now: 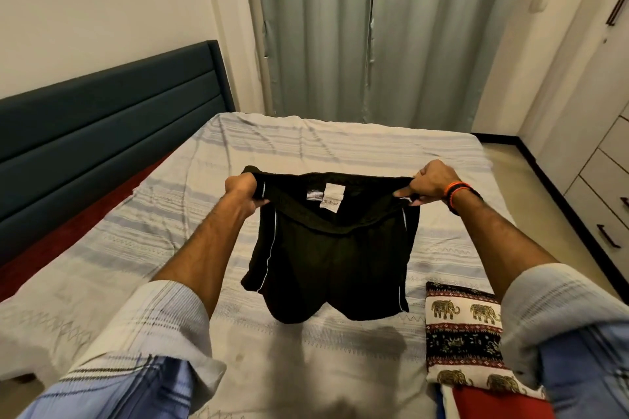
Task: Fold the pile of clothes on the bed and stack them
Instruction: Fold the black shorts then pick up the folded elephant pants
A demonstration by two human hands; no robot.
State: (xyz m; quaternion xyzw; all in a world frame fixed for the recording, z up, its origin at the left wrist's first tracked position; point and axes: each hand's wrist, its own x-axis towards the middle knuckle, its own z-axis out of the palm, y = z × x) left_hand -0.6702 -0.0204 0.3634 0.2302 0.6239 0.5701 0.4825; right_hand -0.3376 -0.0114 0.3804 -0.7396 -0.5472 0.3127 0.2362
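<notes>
A pair of black shorts (326, 265) with thin white side stripes hangs in the air above the bed (306, 143), waistband stretched wide with white labels showing inside. My left hand (243, 192) grips the waistband's left end. My right hand (430, 184), with orange and black bands at the wrist, pinches the right end. The legs hang down free over the striped sheet. At the near right lies a folded elephant-print garment (463, 326) on top of red and blue folded pieces (493, 405).
A dark blue padded headboard (102, 119) runs along the left. Grey-green curtains (357, 27) hang behind the bed. White drawers with dark handles (606, 187) stand at the right, with a strip of floor between them and the bed.
</notes>
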